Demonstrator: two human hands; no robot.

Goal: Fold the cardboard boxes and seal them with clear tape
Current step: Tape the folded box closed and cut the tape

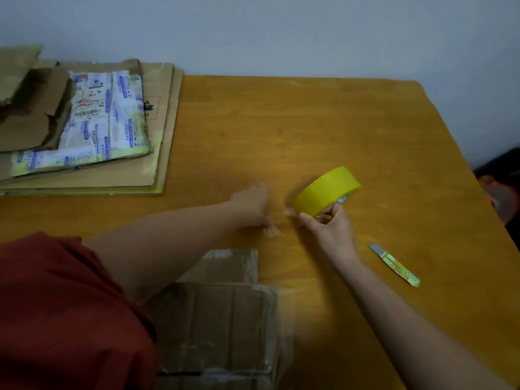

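Pinched between the thumb and fingers of the right hand (329, 228), the yellow tape roll (327, 191) tilts on edge near the middle of the wooden table (281, 122). The left hand (251, 205) reaches in just beside it, its fingers blurred, so I cannot tell their grip. A cardboard box (222, 327) sits under the left forearm. Flattened cardboard (112, 161) is stacked at the far left, and a utility knife (395, 264) lies beside the right wrist.

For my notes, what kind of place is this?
Probably a home packing corner: a wooden table against a plain wall, flattened used cardboard boxes stacked on it, a tape roll and a knife.
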